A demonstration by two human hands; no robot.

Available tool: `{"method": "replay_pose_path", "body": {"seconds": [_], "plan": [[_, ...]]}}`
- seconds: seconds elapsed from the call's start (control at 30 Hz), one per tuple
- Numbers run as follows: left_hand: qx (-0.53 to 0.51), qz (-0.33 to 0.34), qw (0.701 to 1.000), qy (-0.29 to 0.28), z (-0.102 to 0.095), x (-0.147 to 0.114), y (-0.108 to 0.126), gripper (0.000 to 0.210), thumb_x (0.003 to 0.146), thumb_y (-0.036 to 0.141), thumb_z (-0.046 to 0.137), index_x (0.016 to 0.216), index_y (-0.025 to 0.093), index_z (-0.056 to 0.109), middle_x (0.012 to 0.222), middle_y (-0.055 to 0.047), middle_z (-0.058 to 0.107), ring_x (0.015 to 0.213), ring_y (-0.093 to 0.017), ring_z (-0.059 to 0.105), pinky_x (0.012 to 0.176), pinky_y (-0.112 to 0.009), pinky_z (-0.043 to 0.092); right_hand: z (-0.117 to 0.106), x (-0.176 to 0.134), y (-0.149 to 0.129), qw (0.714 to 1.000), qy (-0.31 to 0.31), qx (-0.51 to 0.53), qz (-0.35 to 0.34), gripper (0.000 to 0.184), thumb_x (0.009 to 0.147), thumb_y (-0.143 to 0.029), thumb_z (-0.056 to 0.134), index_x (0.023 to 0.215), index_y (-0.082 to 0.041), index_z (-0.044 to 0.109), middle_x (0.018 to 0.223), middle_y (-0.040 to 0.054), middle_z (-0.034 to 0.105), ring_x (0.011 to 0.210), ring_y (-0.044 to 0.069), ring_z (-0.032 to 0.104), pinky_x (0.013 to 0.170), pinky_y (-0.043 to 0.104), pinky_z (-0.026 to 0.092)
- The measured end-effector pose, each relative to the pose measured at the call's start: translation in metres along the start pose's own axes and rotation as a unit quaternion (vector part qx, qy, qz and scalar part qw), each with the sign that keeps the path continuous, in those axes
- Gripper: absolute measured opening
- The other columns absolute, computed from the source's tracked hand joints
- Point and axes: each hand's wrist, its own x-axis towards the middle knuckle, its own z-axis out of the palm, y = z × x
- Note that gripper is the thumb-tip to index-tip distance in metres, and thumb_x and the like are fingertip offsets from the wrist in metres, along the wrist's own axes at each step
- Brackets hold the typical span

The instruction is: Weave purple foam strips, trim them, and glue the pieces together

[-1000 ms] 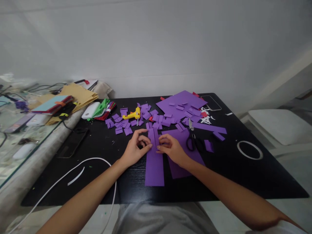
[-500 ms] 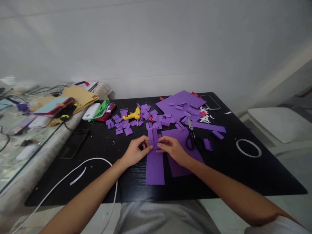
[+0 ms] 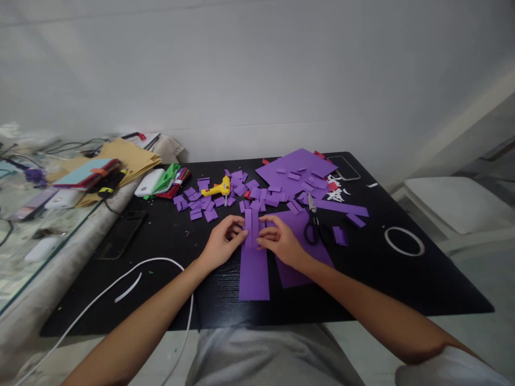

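Note:
A folded purple paper piece point(image 3: 251, 228) with upright creases is held between my two hands, over the far end of a long purple paper strip point(image 3: 254, 276). My left hand point(image 3: 224, 239) pinches its left edge with thumb and fingers. On the right edge, my right hand point(image 3: 280, 241) grips it the same way, fingers curled. A larger purple sheet point(image 3: 295, 273) lies partly under my right hand and forearm. Black-handled scissors point(image 3: 313, 225) rest on that sheet, blades pointing away from me.
Many small folded purple pieces point(image 3: 209, 206) spread across the black table point(image 3: 161, 289) around a yellow glue gun point(image 3: 218, 187). White paper scraps point(image 3: 337, 190) lie farther right, near a ring point(image 3: 404, 241). A phone point(image 3: 123, 236) and a white cable point(image 3: 132, 265) are at left.
My fingers have shifted slightly on the folded piece, which now sits more upright and even between both hands. The whole view has moved a little.

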Motion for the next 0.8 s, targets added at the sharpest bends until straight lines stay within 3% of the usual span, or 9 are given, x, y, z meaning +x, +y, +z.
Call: {"method": "replay_pose_path", "body": {"seconds": [0.2, 0.27, 0.33, 0.47, 0.6, 0.7, 0.8], "plan": [[-0.031, -0.019, 0.999, -0.035, 0.002, 0.0, -0.002, 0.032, 0.088, 0.039, 0.074, 0.108, 0.02, 0.058, 0.083, 0.0, 0.067, 0.07, -0.014, 0.064, 0.064, -0.026, 0.052, -0.001, 0.001, -0.001, 0.999, 0.012, -0.035, -0.008, 0.051, 0.071, -0.03, 0.082, 0.115, -0.027, 0.058, 0.083, -0.0048, 0.064, 0.066, 0.013, 0.067, 0.069, 0.032, 0.062], [0.029, -0.005, 0.999, -0.013, -0.005, 0.002, -0.001, 0.03, 0.09, 0.04, 0.071, 0.108, 0.021, 0.058, 0.083, -0.001, 0.069, 0.072, -0.016, 0.066, 0.068, -0.028, 0.053, -0.002, 0.002, 0.0, 0.999, 0.017, -0.043, -0.012, 0.045, 0.071, -0.032, 0.081, 0.11, -0.025, 0.059, 0.081, -0.0045, 0.064, 0.066, 0.014, 0.067, 0.068, 0.032, 0.062], [0.157, 0.015, 0.987, 0.041, -0.017, 0.007, 0.0, 0.022, 0.093, 0.04, 0.065, 0.104, 0.021, 0.061, 0.087, -0.003, 0.07, 0.079, -0.019, 0.068, 0.074, -0.032, 0.053, -0.002, 0.003, 0.0, 0.999, 0.023, -0.045, -0.013, 0.04, 0.071, -0.033, 0.081, 0.105, -0.024, 0.06, 0.079, -0.004, 0.064, 0.067, 0.015, 0.067, 0.067, 0.033, 0.063], [0.463, -0.001, 0.878, 0.121, -0.047, 0.018, -0.001, 0.019, 0.091, 0.03, 0.06, 0.103, 0.016, 0.066, 0.11, -0.017, 0.069, 0.107, -0.035, 0.065, 0.093, -0.047, 0.052, -0.003, 0.004, 0.0, 0.999, 0.03, -0.041, -0.011, 0.037, 0.07, -0.035, 0.082, 0.098, -0.023, 0.061, 0.08, -0.0033, 0.064, 0.069, 0.016, 0.066, 0.066, 0.035, 0.065], [0.59, -0.079, 0.787, 0.162, -0.067, 0.024, -0.003, 0.044, 0.091, 0.038, 0.061, 0.123, 0.008, 0.061, 0.126, -0.028, 0.063, 0.118, -0.045, 0.061, 0.097, -0.054, 0.049, -0.004, 0.004, 0.0, 0.999, 0.036, -0.038, -0.008, 0.037, 0.068, -0.034, 0.083, 0.097, -0.022, 0.062, 0.08, -0.0031, 0.064, 0.07, 0.016, 0.067, 0.066, 0.036, 0.066], [0.622, -0.143, 0.755, 0.146, -0.073, 0.023, -0.001, 0.051, 0.093, 0.044, 0.057, 0.126, 0.005, 0.058, 0.123, -0.03, 0.066, 0.114, -0.046, 0.064, 0.093, -0.054, 0.051, -0.004, 0.005, 0.0, 0.999, 0.039, -0.037, -0.008, 0.037, 0.068, -0.034, 0.083, 0.096, -0.022, 0.062, 0.08, -0.0031, 0.064, 0.07, 0.016, 0.067, 0.065, 0.036, 0.066], [0.625, -0.166, 0.754, 0.114, -0.078, 0.022, 0.003, 0.046, 0.097, 0.038, 0.052, 0.129, 0.005, 0.057, 0.12, -0.028, 0.069, 0.111, -0.044, 0.067, 0.091, -0.05, 0.053, -0.005, 0.006, 0.001, 0.999, 0.04, -0.031, -0.008, 0.036, 0.068, -0.033, 0.083, 0.096, -0.022, 0.063, 0.079, -0.0034, 0.064, 0.069, 0.015, 0.066, 0.064, 0.034, 0.066]]}}
